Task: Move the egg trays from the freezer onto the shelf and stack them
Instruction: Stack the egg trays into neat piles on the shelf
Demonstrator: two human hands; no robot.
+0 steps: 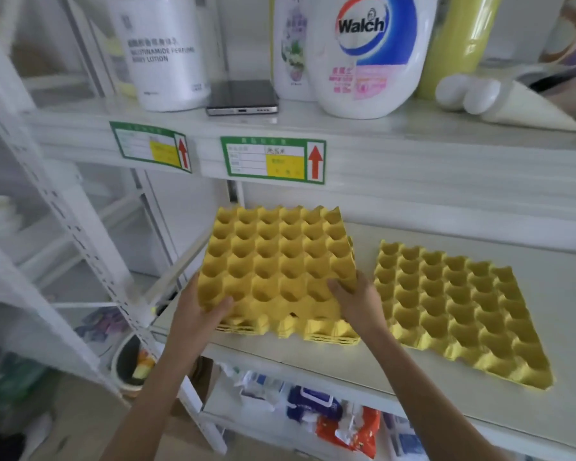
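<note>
Both forearms reach up from the bottom of the view to a stack of trays (276, 271) at the front left of the middle shelf (479, 247). Left hand (200, 314) grips the near left corner of the top tray, thumb hooked over into a cup and the fingers out of sight beneath the edge. Right hand (356, 301) holds the near right corner the same way, thumb across the top, fingers curled round the side. Layered edges show along the near side of the pile, so several yellow trays are already nested there; the exact count is hard to tell from those thin lines. The top tray seems slightly raised or not fully seated, and it looks as though the hands are settling it into place. Just to the right, apart from the pile, a single tray (459, 311) lies flat on the same shelf, unstacked. By that reading most of the work is done: trays are on the shelf and largely stacked, with the loose one left to add. The freezer is not in view, so whether more trays wait there cannot be said. Above, a phone (241, 96) and a detergent bottle (369, 54) stand on the upper shelf.
</note>
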